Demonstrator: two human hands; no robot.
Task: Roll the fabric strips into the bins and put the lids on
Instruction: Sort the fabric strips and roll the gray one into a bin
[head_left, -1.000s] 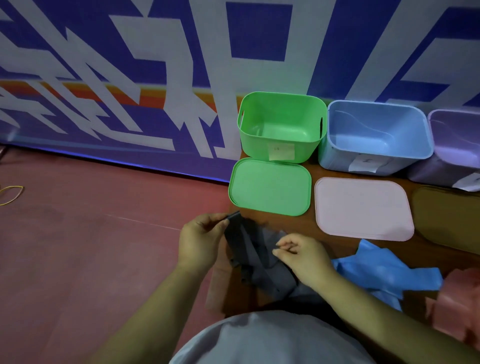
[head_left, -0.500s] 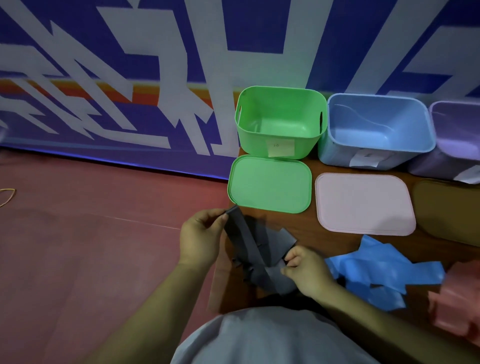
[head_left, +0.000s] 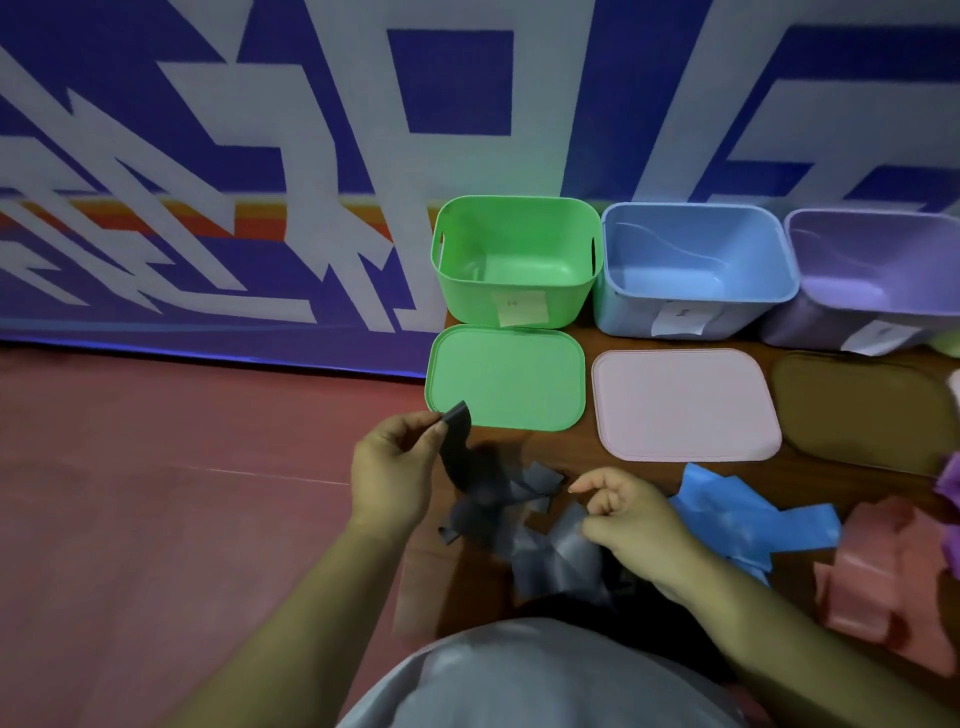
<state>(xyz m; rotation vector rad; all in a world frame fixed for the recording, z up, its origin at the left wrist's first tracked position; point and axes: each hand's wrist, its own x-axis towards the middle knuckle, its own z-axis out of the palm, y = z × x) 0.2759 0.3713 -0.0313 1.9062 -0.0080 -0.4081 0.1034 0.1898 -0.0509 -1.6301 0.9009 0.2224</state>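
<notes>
A head-worn camera looks forward and down, close above the table (head_left: 571, 452).

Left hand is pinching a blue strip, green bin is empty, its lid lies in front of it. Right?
No: the head view shows the left hand pinching a dark grey strip, not a blue one. The green bin is empty, its lid in front of it.

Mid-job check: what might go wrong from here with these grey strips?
The left hand pinches one dark grey fabric strip whose rest lies tangled in the grey heap; lifting may drag others off the left edge of the brown table. The flat green plastic lid sits at that edge, close to the hand, and might get knocked off.
</notes>
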